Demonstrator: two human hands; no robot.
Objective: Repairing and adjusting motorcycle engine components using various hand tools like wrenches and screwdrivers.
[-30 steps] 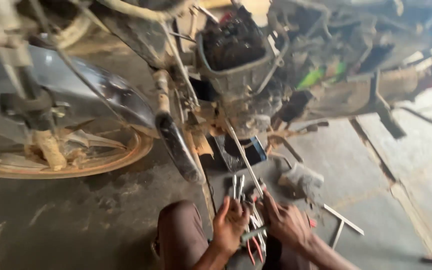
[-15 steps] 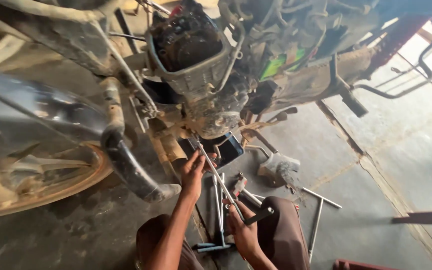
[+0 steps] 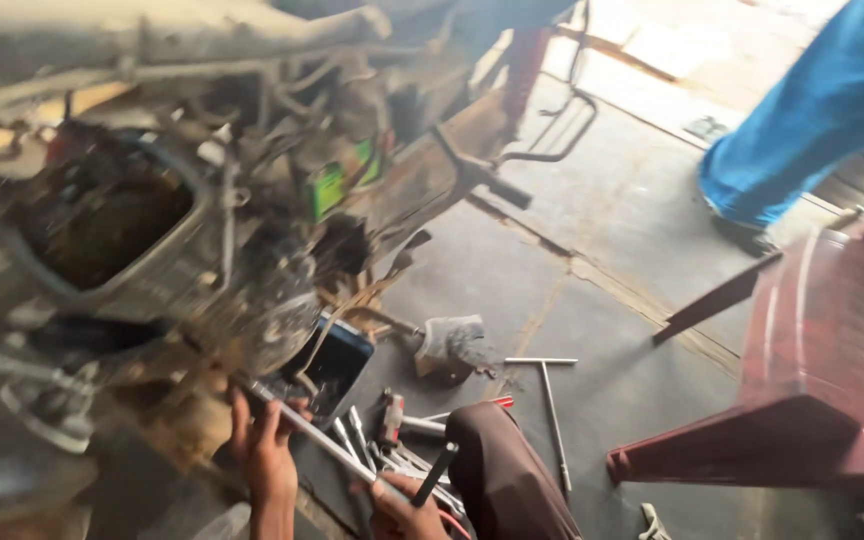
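Observation:
A stripped motorcycle engine fills the upper left, blurred by motion. My left hand reaches up under it and grips the upper part of a long metal T-handle wrench. My right hand holds the lower end of the same wrench, where a dark crossbar sticks out. My knee in brown trousers is beside the right hand.
Several loose tools lie on the concrete floor, with a T-shaped wrench and a crumpled rag. A dark tray sits under the engine. A red plastic chair stands at right. Another person's blue trouser leg is upper right.
The view has swung right, showing the red chair and the other person's leg. My left hand has stayed up at the engine's underside; my right hand now holds the wrench's lower end.

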